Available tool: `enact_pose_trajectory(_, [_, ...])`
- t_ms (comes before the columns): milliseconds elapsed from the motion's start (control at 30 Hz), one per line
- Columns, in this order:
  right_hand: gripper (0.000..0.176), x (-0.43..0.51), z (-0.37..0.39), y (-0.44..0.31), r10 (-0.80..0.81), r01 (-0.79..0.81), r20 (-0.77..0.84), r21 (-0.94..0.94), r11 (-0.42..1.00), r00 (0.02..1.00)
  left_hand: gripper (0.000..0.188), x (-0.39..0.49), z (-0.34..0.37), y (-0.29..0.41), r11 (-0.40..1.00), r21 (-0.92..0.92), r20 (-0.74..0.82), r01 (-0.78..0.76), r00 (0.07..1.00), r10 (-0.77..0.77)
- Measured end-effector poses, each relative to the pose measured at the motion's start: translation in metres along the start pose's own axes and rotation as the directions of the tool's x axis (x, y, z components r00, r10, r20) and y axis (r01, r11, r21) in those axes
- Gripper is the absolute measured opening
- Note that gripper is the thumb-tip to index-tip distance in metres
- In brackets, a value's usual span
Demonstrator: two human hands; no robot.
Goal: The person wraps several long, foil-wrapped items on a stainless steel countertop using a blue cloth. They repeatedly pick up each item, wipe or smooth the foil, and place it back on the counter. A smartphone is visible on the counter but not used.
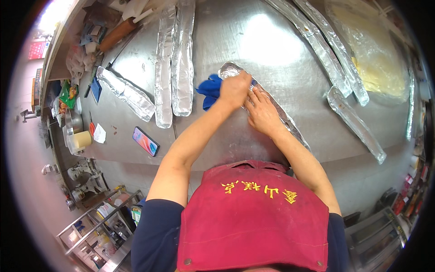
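My left hand (235, 90) grips a blue cloth (210, 89) near the far end of a long, narrow aluminium foil tray (283, 115). Part of the cloth hangs out to the left of the hand, and a bit shows at its right. Beside it, my right hand (263, 110) lies with fingers spread on the same tray, apparently holding nothing. The tray runs slantwise from the far end towards my right forearm, which hides some of its edge. Its far tip (230, 69) is rounded and shiny.
On the steel table (217, 136) lie more long foil trays, two upright (183, 68) and one slanted (125, 93) at left, several at right (357, 124). A smartphone (145, 141), red-handled scissors (92, 128), a rolling pin (117, 34) and a plastic-covered yellowish sheet (377, 64) are about.
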State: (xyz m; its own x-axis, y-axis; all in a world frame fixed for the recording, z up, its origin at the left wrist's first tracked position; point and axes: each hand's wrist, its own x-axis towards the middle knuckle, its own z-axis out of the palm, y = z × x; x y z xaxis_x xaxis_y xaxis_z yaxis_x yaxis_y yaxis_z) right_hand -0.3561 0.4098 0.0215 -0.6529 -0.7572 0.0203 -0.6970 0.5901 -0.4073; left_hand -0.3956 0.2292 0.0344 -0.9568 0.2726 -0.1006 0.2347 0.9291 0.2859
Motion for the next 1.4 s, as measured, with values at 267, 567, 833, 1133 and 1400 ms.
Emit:
enact_pose_trajectory(267, [0.054,0.000,0.002,-0.001,-0.013,0.013,0.000,-0.037,0.999,1.000,0.011,0.003,-0.010,-0.003,0.995,0.096,-0.168,0.038,0.986,-0.022])
enact_pose_trajectory(567, [0.058,-0.003,0.009,-0.002,-0.006,0.006,-0.004,-0.097,0.995,1.000,0.010,-0.019,-0.026,-0.048,0.904,0.428,-0.111,0.010,0.993,0.041])
enact_pose_trajectory(833, [0.059,-0.001,0.010,0.000,0.030,-0.013,0.108,-0.154,0.988,0.994,0.021,-0.056,-0.002,0.009,0.986,-0.032,0.134,0.162,0.978,-0.157])
enact_pose_trajectory(1133, [0.067,-0.008,0.008,0.003,0.011,-0.010,0.015,-0.037,0.999,1.000,0.016,-0.089,-0.023,-0.010,0.832,-0.401,-0.175,0.384,0.859,-0.481])
enact_pose_trajectory(1400, [0.067,-0.003,0.005,-0.001,0.021,-0.016,0.036,-0.130,0.991,0.999,0.013,-0.016,-0.003,-0.033,0.898,0.385,-0.143,0.213,0.975,-0.170])
